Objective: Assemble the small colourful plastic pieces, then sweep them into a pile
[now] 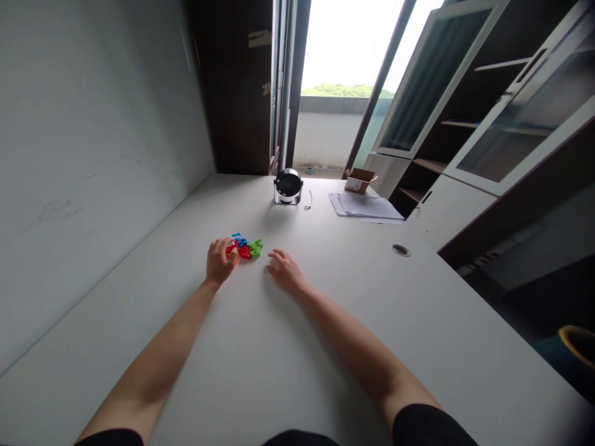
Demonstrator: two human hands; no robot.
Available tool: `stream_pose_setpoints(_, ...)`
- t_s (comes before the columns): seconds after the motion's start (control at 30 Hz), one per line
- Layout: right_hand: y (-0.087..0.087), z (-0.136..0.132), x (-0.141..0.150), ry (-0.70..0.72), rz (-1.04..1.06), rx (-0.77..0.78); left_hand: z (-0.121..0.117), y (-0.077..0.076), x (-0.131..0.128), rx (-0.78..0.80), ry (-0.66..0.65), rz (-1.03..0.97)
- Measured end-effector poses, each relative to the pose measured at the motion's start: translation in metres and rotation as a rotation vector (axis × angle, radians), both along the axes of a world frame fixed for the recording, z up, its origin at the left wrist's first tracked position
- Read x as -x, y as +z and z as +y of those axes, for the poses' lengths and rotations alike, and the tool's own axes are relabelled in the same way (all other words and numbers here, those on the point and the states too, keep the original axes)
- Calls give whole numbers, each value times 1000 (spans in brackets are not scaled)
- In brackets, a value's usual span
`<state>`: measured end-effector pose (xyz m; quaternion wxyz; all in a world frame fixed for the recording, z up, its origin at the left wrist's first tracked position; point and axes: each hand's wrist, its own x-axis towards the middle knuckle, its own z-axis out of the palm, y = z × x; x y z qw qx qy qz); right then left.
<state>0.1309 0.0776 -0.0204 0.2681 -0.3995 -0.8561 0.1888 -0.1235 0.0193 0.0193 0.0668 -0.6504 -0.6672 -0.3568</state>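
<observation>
Small plastic pieces lie in a loose pile on the white table [260,322]. Among them are blue pieces [240,240], red pieces [245,253] and green pieces [255,248]; their exact kind is too small to tell. My left hand [219,260] is cupped around the left edge of the pile, thumb and fingers apart, with red and a bit of orange showing between them. Just right of the green pieces, my right hand [284,271] rests low over the table, fingers apart and holding nothing. A small gap separates it from the pile.
Farther back stands a round black-and-silver device [288,186] on a bracket, beside a thin wire-like item [308,201]. Papers [367,207] and an opened cardboard box [359,181] sit at the back right. A cable hole [401,250] is set into the tabletop. A wall [102,155] borders the left side.
</observation>
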Motion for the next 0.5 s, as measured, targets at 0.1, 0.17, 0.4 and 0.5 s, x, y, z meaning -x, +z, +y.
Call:
stream_pose_setpoints(0.1,0,-9,-1,61,-58,-22,-7,6,-15,76,-88,97)
stream_pose_setpoints(0.17,2,-8,-1,69,-67,-24,-8,10,-16,69,-105,86)
stream_pose_setpoints(0.4,28,-26,-10,47,122,133,-21,37,-44,121,-233,-89)
stream_pose_setpoints(0.5,47,-75,-51,60,226,365,-56,53,-76,333,-475,-155)
